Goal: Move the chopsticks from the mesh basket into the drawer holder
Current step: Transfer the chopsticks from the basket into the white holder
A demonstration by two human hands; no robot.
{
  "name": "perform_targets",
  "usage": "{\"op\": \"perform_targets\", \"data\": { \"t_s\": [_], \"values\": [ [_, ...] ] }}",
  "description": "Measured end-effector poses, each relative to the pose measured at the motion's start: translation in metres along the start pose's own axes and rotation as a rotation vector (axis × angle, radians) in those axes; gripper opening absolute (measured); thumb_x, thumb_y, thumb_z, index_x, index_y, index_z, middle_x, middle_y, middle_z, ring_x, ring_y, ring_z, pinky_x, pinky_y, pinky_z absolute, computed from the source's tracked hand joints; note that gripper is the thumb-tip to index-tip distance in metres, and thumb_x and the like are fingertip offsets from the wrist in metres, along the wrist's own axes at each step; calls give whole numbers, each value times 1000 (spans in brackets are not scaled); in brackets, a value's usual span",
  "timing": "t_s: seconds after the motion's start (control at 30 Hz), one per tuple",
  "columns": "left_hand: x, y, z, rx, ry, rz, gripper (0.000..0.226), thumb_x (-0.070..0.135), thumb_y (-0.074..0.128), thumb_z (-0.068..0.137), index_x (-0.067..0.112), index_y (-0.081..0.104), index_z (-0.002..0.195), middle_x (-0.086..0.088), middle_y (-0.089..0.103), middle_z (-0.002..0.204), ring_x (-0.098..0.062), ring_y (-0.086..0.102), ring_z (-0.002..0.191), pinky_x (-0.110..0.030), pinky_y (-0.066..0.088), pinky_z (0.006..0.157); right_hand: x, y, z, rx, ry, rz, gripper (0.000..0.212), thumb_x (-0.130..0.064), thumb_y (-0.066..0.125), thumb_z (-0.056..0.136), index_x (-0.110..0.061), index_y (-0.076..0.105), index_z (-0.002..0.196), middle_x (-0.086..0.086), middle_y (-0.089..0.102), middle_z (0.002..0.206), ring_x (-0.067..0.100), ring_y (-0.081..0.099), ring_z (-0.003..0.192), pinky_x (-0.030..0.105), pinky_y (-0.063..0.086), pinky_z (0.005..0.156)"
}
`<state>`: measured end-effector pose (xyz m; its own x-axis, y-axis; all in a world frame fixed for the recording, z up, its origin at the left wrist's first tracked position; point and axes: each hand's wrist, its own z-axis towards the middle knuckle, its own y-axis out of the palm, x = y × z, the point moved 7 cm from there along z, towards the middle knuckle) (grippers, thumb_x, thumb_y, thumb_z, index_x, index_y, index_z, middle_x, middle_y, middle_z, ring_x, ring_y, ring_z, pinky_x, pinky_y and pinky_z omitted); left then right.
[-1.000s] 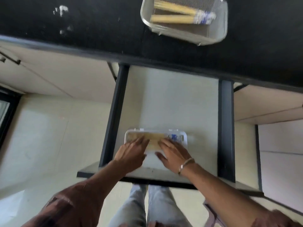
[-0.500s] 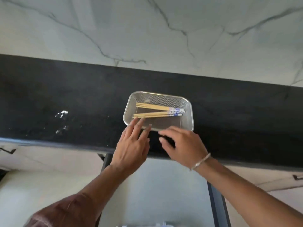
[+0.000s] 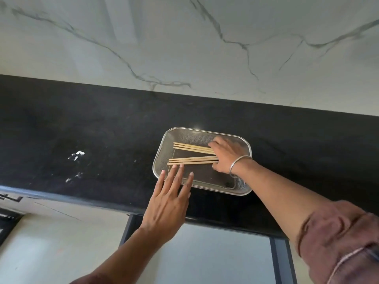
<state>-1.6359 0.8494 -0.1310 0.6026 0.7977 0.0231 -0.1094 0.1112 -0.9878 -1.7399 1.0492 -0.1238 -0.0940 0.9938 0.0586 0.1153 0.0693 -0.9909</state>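
The mesh basket [image 3: 243, 186] sits on the black counter and holds two bunches of pale wooden chopsticks [image 3: 191, 160], lying flat and pointing left. My right hand [image 3: 227, 155] is inside the basket, spread over the right ends of both bunches, fingers above the upper bunch and thumb below the lower one; those ends are hidden. My left hand [image 3: 168, 203] hovers open, fingers straight, over the basket's front left rim, its fingertips just short of the lower bunch. The drawer holder is out of view.
The black counter [image 3: 82, 140] runs across the frame below a white marbled wall [image 3: 184, 48]. The open drawer [image 3: 205, 255], with dark side rails, shows under the counter edge. White smudges [image 3: 77, 155] mark the counter to the left.
The view swung up from the drawer to the counter. Both hands left the holder in the drawer; my right hand has entered the basket and landed on the chopsticks, and my left reached the rim.
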Motion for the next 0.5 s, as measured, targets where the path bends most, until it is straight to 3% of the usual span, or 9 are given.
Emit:
{"op": "perform_targets", "data": {
  "t_s": [0.17,0.37,0.5],
  "values": [
    [0,1,5,3,-27,-21,56,29,51,105,20,39,159,-14,28,168,-35,21,157,-56,28,124,3,8,3,-31,16,25,56,-45,72,79,-19,54,126,4,56,121,26,53,111,43,52,88],
    [3,1,10,34,-64,-54,52,36,42,109,24,37,160,-10,33,167,-32,26,157,-56,26,125,-5,12,1,-84,-62,-19,36,-35,56,94,-15,51,123,8,58,124,29,54,114,44,48,87],
    [1,-2,10,63,-95,-80,50,37,37,111,20,42,158,-8,37,166,-30,28,156,-53,26,125,-12,9,-5,-117,-186,-32,20,-31,43,104,-16,45,116,6,59,110,28,61,99,45,48,81]
  ]
}}
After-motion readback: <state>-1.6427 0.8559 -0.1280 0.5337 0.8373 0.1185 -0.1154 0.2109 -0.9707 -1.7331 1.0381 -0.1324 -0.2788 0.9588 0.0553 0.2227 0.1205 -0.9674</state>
